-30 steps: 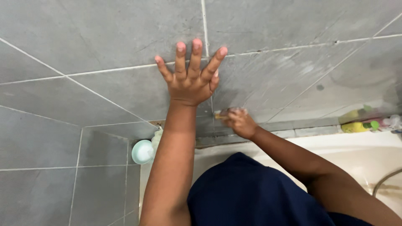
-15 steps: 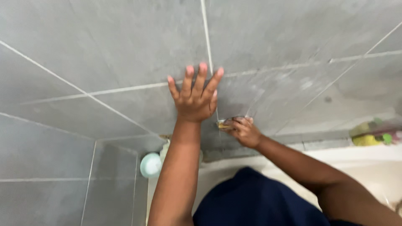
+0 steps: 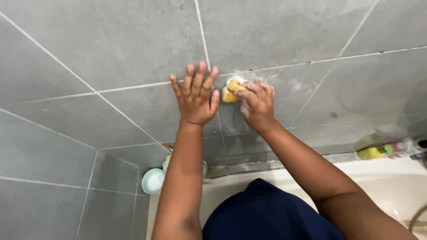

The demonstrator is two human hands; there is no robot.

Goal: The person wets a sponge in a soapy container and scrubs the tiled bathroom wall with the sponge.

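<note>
My left hand lies flat on the grey tiled wall, fingers spread and pointing up. Just to its right, my right hand grips a yellow sponge and presses it against the wall next to a vertical grout line. Soapy white foam clings to the sponge and smears the tile around my right fingers. Both forearms reach up from the bottom of the view, above a dark blue garment.
A white bathtub rim runs along the foot of the wall. A pale green round container sits in the corner at the left. Yellow-green and pink bottles lie on the ledge at the right.
My right hand has risen with the sponge from low near the tub ledge to beside my left hand. The left hand stays flat on the wall.
</note>
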